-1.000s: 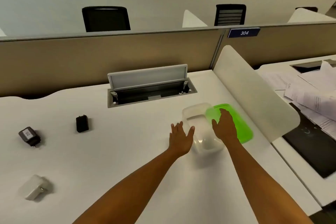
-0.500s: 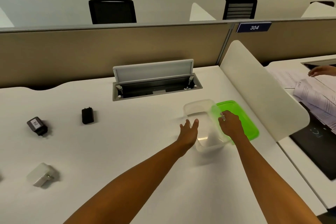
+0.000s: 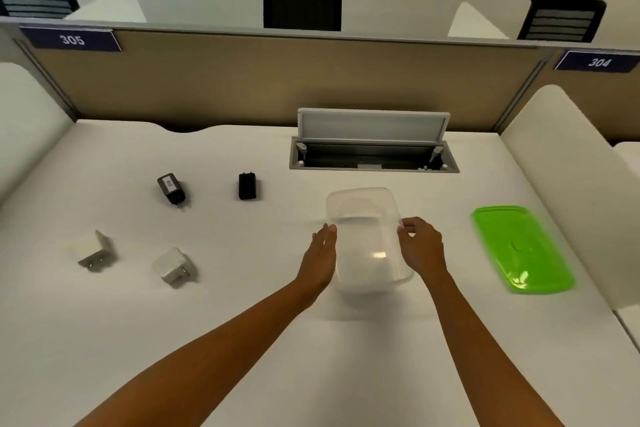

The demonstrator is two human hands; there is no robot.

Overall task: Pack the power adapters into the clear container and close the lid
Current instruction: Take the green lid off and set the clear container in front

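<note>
An empty clear container stands in the middle of the white desk. My right hand pinches its right rim. Flat against the container's left wall rests my left hand, fingers straight. The green lid lies by itself on the desk to the right, apart from the container. Several power adapters lie to the left: a black one with a white label, a small black one, a white one at the far left and a white one with its prongs showing.
An open cable hatch with a raised flap sits behind the container. White curved dividers bound the desk on both sides, and a tan partition runs along the back.
The container now stands apart from the green lid, farther left on the desk. My right hand went from the lid side to the container's right rim. The view swung left.
</note>
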